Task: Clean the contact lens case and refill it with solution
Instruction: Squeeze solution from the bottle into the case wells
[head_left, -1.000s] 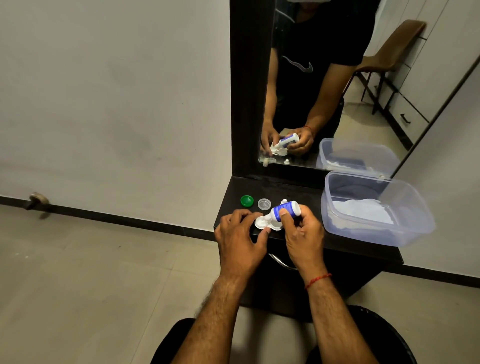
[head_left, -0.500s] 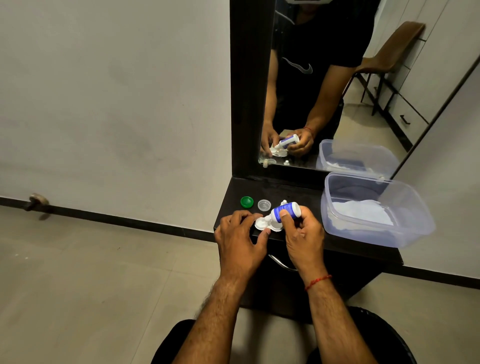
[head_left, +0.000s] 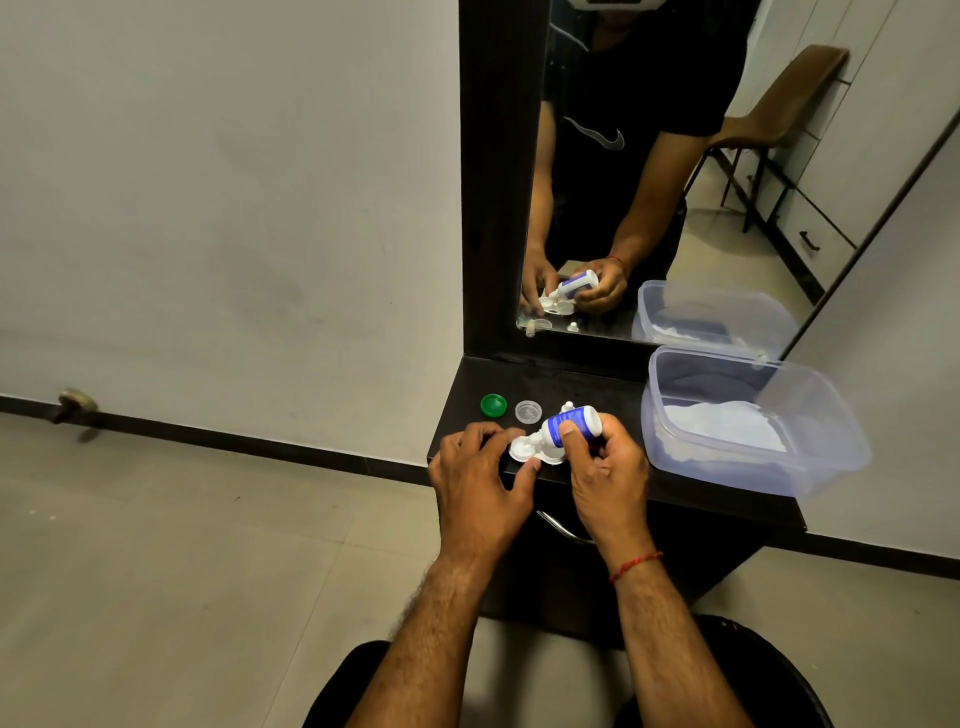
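The refill is under way: the right hand (head_left: 605, 467) has its fingers wrapped round a small white bottle with a blue label (head_left: 570, 425), tipped nozzle-down over the white twin-well lens case (head_left: 524, 451). The left hand (head_left: 480, 480) pinches that case at the dark surface (head_left: 582, 387) edge. The green cap (head_left: 493, 405) and the clear cap (head_left: 528, 412) lie off, not yet screwed back.

One head-worn wide-angle view looks forward and steeply down from above the person's own forearms. The fingers (head_left: 524, 475) sit near frame centre, at arm's length. Beyond the fingers stands a mirror (head_left: 649, 171), facing the camera; a dark shelf (head_left: 571, 387) lies under them. No second view shares the scene.
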